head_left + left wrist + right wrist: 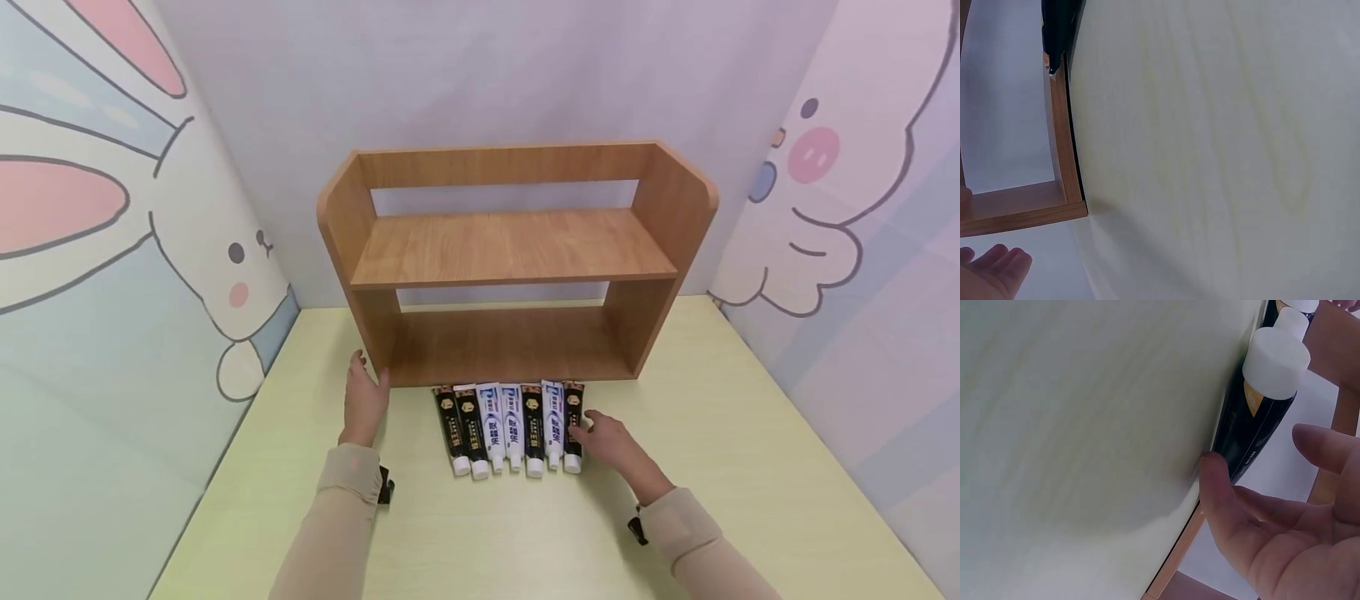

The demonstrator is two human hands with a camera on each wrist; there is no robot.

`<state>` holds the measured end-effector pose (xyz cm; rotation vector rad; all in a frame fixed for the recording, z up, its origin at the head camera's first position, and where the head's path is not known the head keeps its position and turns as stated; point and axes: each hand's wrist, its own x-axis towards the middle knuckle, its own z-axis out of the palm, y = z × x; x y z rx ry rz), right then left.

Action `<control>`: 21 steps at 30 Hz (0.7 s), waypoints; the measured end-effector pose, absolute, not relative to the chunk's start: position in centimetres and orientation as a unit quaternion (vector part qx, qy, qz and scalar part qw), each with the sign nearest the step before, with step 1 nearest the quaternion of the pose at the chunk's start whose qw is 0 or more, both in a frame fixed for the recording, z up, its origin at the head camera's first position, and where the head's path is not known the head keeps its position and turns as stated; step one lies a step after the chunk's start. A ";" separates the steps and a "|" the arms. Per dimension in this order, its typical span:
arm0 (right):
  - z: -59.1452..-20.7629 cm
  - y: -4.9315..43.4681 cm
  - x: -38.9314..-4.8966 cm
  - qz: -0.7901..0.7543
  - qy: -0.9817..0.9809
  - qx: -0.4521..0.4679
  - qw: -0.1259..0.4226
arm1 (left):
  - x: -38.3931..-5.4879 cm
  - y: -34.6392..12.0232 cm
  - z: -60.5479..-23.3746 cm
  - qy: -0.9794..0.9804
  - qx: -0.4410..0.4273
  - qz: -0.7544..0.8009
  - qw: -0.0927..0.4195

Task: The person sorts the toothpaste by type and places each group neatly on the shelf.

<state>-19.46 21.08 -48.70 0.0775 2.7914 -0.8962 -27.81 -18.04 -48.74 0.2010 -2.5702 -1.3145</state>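
Evidently, the rightmost black plastic toothpaste tube with a white cap (573,410) is lying on the pale yellow wooden worktop (480,542), at three o'clock in a row of flat black and white tubes (513,421); the brown two-tier wooden shelf (517,246) is standing at twelve. The right hand (615,443) is hovering at the tube's four o'clock, thumb and fingers parted, pinching nothing; whether a fingertip is touching it is remaining unclear. At nine, the left hand (365,406) is hanging beside the shelf, fingers loose. The tube is probably feeling light, soft and slick; its firmer cap end is offering the likeliest hold. Fingers are covering some label, and the left wrist view is cropping a dark tube (1059,31) at eleven.
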 end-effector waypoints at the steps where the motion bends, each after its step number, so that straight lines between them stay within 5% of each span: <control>1: -48.7 21.0 -19.5 -0.307 0.945 0.032 0.106 | -27.9 -18.1 -48.7 -0.880 0.068 -0.453 0.126; 21: -49.3 19.9 -19.2 -0.356 0.918 0.086 0.152 | -29.9 -17.9 -48.6 -0.862 0.054 -0.485 0.133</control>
